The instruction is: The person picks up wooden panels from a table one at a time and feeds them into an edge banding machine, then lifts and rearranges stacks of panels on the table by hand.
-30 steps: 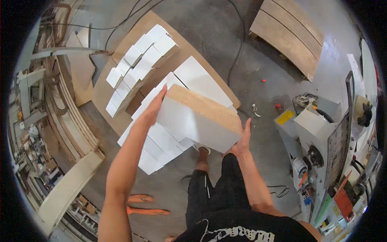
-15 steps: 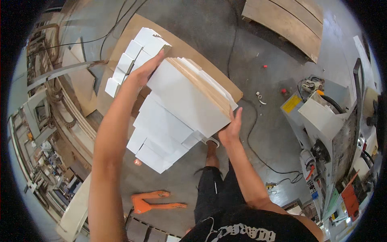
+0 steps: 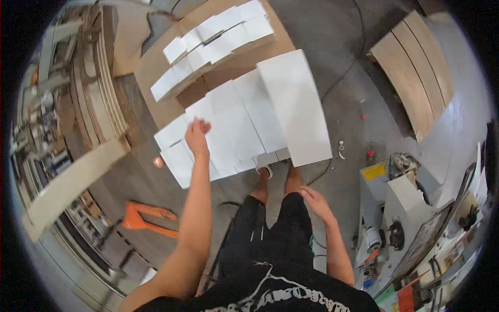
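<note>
My left hand [image 3: 197, 136] hovers over the left part of a row of white panels [image 3: 234, 122], its fingers loosely bent and the thumb apart, with nothing visible in it. My right hand [image 3: 318, 206] is beside my right knee, fingers stretched out and holding nothing. A large white panel stack [image 3: 295, 109] lies across the right end of the row, apart from both hands; its layers are hidden from above. Behind the row, two lines of smaller white panels [image 3: 218, 39] stand on a brown board [image 3: 283, 39].
An orange pallet-jack-like fork [image 3: 140, 216] is on the floor at left. Wooden planks [image 3: 416, 73] lie far right. A grey machine [image 3: 397, 208] stands at right. A cable [image 3: 340, 83] crosses the floor. Long boards and racking [image 3: 86, 78] line the left side.
Both hands have let go of the thick white panel stack, which now lies on the right end of the row. My right hand has dropped back toward my knee. The view has turned.
</note>
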Available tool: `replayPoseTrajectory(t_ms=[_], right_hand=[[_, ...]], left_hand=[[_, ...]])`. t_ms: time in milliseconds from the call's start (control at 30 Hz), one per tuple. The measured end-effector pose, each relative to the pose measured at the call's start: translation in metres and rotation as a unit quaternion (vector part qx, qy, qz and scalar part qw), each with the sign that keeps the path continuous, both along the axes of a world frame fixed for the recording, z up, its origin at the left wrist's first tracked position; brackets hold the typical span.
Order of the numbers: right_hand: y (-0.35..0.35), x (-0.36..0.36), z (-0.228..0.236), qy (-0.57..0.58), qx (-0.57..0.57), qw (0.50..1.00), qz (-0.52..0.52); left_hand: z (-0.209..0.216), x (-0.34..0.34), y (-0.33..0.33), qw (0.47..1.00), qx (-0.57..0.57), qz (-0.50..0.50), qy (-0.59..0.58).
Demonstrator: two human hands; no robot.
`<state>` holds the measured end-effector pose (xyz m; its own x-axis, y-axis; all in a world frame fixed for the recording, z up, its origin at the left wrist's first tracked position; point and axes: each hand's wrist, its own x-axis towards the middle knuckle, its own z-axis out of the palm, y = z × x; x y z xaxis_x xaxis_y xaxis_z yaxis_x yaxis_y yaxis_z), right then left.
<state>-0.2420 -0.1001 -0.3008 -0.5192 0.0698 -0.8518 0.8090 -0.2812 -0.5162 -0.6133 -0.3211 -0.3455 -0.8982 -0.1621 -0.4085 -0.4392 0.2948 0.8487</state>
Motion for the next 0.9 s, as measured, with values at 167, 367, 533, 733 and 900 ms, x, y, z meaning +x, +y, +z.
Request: replayPoseTrajectory(t_ms=[167,367,533,733,900], right_hand=[[-0.039,-0.121,0.040,0.121,-0.083,0.964,0.223],[-0.107,-0.377,-0.003,0.371,0.218,0.814,0.390],[-0.178,-0.527,-0.096,0.285,0.182,0.743,0.578],[-0.224,-0.527,-0.120,0.081,0.181,0.776,0.599],[-0.207,-0.533,-0.144,0.112,0.232,0.740,0.621]], left_hand=[[-0.035,0.142,-0.130,0.927,-0.036,0.343,-0.148],[-0.076,0.178,-0.102,0.870,0.310,0.298,-0.242],[-0.101,0.159,-0.092,0.620,0.613,0.486,-0.068],[-0.123,0.158,-0.091,0.560,0.577,0.591,-0.061],[-0.126,0.153,-0.079,0.530,0.573,0.618,-0.090]])
